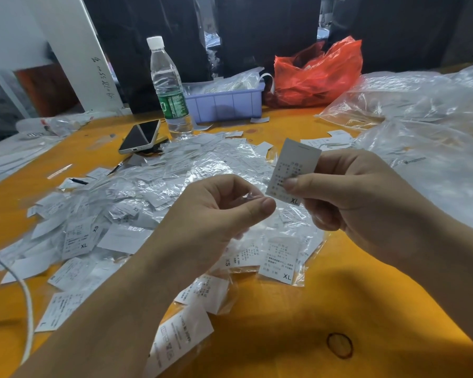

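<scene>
The right hand pinches a white printed paper XL tag right of centre; the left hand, just beside it, nips a thin clear plastic sleeve, barely visible; that slippery film could slide free into the heap of bagged tags below.

Two hands above a litter of size tags, one tag held up and marked XL.
The right hand pinches a white tag near its lower edge, thumb across the print. The left hand, just beside it, pinches a bit of clear plastic between thumb and curled fingers. Below, on the orange table, lies a heap of sleeved tags — behind it a phone, a water bottle, a lavender tray and a red bag.
</scene>
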{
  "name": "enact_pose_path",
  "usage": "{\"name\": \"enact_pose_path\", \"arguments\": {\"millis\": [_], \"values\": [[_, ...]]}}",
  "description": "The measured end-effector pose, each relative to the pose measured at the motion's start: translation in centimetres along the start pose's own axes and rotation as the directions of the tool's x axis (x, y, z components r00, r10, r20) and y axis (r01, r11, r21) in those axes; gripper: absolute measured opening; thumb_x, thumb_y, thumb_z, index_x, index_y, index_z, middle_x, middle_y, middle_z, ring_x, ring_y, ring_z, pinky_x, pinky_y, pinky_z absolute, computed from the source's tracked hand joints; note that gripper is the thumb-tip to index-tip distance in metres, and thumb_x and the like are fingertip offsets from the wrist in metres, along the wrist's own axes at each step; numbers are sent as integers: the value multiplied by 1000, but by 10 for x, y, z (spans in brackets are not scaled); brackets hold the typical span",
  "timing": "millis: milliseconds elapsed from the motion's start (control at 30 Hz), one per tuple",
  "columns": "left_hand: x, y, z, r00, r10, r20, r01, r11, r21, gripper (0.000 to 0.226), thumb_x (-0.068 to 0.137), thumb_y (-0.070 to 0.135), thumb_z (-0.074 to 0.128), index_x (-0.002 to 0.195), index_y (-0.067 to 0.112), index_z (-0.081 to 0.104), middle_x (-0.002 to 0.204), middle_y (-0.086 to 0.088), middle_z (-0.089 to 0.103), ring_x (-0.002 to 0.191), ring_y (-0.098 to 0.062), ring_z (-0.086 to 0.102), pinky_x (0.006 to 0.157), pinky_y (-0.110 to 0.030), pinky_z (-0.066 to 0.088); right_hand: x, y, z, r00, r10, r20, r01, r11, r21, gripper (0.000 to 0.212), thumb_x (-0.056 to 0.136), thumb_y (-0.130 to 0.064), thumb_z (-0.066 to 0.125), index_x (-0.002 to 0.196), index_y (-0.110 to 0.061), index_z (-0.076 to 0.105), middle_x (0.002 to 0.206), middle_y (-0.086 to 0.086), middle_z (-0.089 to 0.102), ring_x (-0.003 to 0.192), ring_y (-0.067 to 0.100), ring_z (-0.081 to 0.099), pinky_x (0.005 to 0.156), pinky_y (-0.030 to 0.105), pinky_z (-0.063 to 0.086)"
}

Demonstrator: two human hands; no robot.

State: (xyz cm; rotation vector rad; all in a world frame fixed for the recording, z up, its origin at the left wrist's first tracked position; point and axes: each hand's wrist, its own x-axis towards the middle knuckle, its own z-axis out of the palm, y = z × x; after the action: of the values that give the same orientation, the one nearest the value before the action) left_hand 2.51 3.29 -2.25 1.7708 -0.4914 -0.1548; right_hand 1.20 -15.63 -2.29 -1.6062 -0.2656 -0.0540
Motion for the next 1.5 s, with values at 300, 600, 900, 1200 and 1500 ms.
{"name": "enact_pose_path", "arguments": {"millis": [300,600,900,1200,1500], "values": [[0,1,0,1000,-16,-9,16,1000,-4,22,63,37,73,71,17,69,58,7,61,53,-4,53,53,-15,48,0,0,0,994,49,99,-56,995,77,8,77,-10,68,77,-11,75,54,6,48,44,12,39,41,21,33],[1,1,0,999,-22,-40,22,1000,3,29,59,42,74,69,16,68,58,4,59,53,-6,52,52,-16,48,1,-1,0,986,102,133,-123,979,162,21,65,-18,68,83,-7,73,55,7,48,44,12,38,42,20,31],[-1,3,1,1000,-26,-7,26,1000,-18,24,56,42,75,66,21,69,76,-11,69,54,-4,54,53,-17,49,2,1,0,974,140,177,-172,968,180,13,66,-19,69,77,-14,75,53,4,49,42,11,39,41,20,31],[-1,2,1,1000,-20,-7,20,999,-26,25,56,40,75,70,21,69,70,2,69,56,-2,58,54,-16,50,2,4,0,984,124,131,-141,981,130,29,65,-19,71,91,-6,73,54,5,44,41,9,33,40,19,31],[-1,2,1,1000,-13,9,14,1000,-20,20,53,42,76,66,28,70,86,-3,75,65,-3,64,54,-16,49,1,0,0,974,134,184,-153,983,97,25,63,-18,73,87,-10,77,71,10,48,53,10,39,44,19,35]]}}
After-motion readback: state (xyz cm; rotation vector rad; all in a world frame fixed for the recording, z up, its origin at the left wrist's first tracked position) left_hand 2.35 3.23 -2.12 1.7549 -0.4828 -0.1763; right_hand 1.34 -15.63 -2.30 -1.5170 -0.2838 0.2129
